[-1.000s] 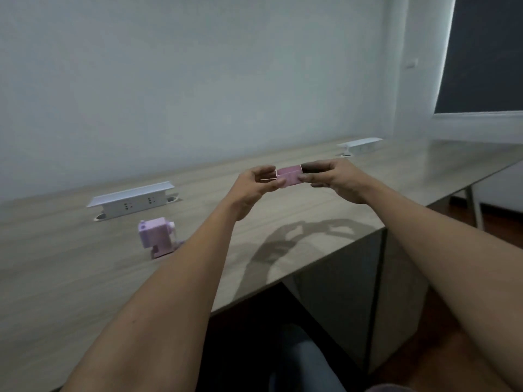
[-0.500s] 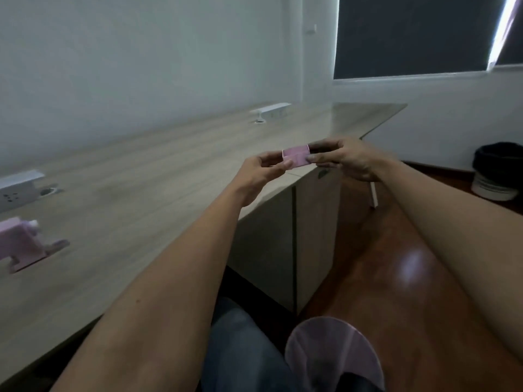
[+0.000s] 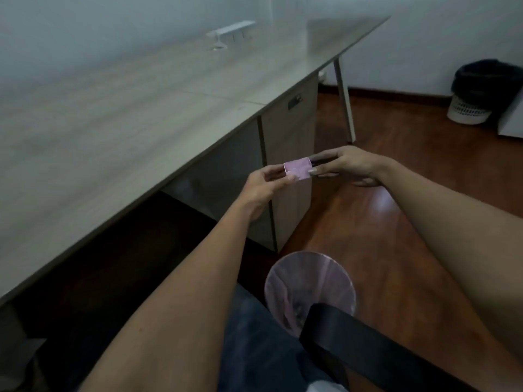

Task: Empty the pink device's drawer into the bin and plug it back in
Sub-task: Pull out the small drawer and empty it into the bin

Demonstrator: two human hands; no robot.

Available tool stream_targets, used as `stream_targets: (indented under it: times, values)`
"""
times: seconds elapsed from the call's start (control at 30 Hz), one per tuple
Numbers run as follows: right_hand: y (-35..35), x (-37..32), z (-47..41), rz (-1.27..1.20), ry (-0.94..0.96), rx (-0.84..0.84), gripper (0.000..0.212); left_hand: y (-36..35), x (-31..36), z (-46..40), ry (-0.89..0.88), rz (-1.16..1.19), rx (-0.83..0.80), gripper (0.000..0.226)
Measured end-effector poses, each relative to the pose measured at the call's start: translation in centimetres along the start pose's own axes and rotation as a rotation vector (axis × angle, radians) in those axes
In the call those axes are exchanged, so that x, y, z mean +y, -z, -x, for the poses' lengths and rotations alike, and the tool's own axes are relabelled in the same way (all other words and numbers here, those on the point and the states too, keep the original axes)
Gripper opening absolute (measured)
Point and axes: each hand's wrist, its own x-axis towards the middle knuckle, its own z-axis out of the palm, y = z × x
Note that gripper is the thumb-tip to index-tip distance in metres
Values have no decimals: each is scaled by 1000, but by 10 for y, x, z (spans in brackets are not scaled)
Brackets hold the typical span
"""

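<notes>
2 hands on the pink drawer (image 3: 297, 170) at frame centre, held in the air off the counter's (image 3: 119, 114) front edge. My left hand (image 3: 261, 188) is pinched on its left end, my right hand (image 3: 349, 164) pinched on its right end; open side faces up. Pink-lined bin (image 3: 310, 287) sits on the floor lower centre, nearer me than the drawer, partly behind a black chair arm (image 3: 365, 352). 2nd bin (image 3: 478, 91), black liner, upper right by the wall. White socket box (image 3: 232, 31) on the counter, top centre.
</notes>
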Motion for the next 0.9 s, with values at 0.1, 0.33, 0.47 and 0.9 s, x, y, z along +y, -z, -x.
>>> stream_targets:
  times: [0.1,0.33,0.47,0.9]
  values:
    - [-4,48,-3,-19,-98,-11,64,-7,-45,6,96,33,8,47]
    - [-20,146,-1,-119,-296,-18,49,-17,-127,25,410,159,2,46]
    - [-25,182,5,-137,-381,-41,45,-20,-160,25,535,166,-16,49]
    - [-29,221,-20,-281,-591,-63,25,-29,-184,11,733,184,121,63]
